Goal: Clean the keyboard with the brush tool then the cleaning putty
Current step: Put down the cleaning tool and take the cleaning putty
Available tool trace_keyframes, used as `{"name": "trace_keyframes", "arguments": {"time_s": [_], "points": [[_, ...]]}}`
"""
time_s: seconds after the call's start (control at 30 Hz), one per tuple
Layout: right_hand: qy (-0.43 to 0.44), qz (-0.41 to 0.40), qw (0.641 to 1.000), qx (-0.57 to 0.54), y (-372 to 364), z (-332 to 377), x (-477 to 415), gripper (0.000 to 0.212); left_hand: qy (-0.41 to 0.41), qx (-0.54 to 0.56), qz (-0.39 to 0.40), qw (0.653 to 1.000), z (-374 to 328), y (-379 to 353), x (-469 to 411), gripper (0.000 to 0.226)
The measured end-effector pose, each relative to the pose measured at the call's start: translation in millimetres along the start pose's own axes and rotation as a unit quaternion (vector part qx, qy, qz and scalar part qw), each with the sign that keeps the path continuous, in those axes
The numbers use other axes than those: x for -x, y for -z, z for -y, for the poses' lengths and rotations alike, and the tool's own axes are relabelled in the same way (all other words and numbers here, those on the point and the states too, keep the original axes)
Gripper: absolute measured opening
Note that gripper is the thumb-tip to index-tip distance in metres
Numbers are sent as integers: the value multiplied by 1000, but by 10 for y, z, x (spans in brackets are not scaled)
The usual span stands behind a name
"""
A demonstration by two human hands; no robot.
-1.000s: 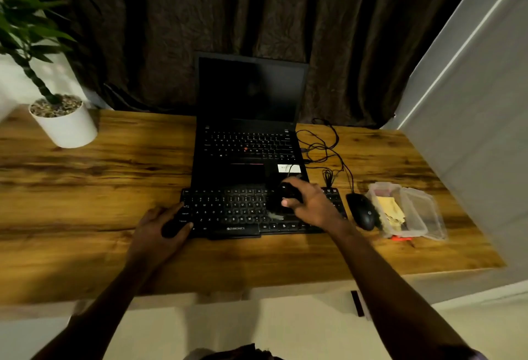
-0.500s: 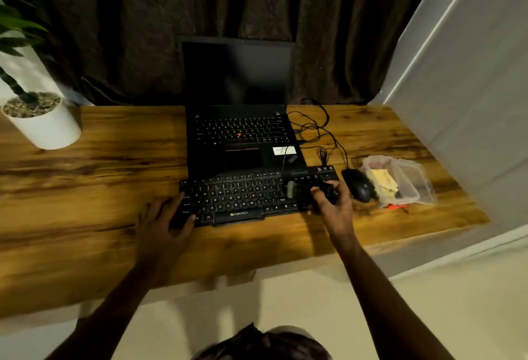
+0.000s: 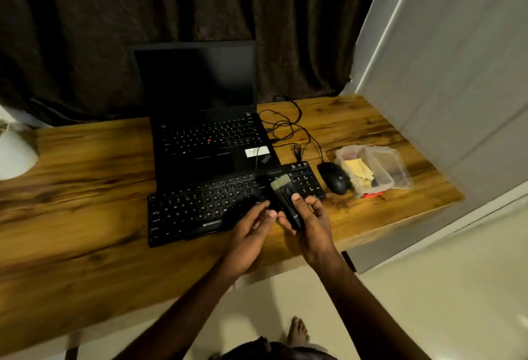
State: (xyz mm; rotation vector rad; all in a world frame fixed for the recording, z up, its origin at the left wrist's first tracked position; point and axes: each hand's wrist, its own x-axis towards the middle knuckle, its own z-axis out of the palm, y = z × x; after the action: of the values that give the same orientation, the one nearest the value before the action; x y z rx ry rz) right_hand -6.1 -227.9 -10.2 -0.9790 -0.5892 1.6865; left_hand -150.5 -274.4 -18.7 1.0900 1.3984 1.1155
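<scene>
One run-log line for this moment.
right hand: grips brush tool | left hand: fingers beside it, contact unclear | keyboard: on desk

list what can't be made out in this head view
- Left hand: motion-blurred; whether its fingertips touch the brush tool held in the right hand is unclear.
- Keyboard: key legends too small and dim; both hands cover some right-centre keys.
- Plastic container: cloudy walls hide what the yellowish contents are.
- White pot: cut off by the left edge.
</scene>
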Motion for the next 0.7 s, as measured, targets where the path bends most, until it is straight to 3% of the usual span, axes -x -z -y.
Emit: {"name": "trace_keyframes", "arguments": {"time_s": [0.1,0.2,0.23,0.4,0.7], "points": [[7,-11,1000,25,178,90,-39,19,-27,2,-18,999,-114,-291,-135,26],[33,-41,995,90,383,213,-123,56,-31,-14,-37,999,-190,-571,-236,34],[40,-44,993,105,439,256,-143,58,-32,-12,-40,999,-194,-663,-272,37],[55,-21,988,146,726,499,-233,17,-45,-26,-54,997,-187,-1086,-418,41],[2,-28,991,129,1101,735,-469,30,-28,-21,-90,995,-75,-1566,-659,45]]}}
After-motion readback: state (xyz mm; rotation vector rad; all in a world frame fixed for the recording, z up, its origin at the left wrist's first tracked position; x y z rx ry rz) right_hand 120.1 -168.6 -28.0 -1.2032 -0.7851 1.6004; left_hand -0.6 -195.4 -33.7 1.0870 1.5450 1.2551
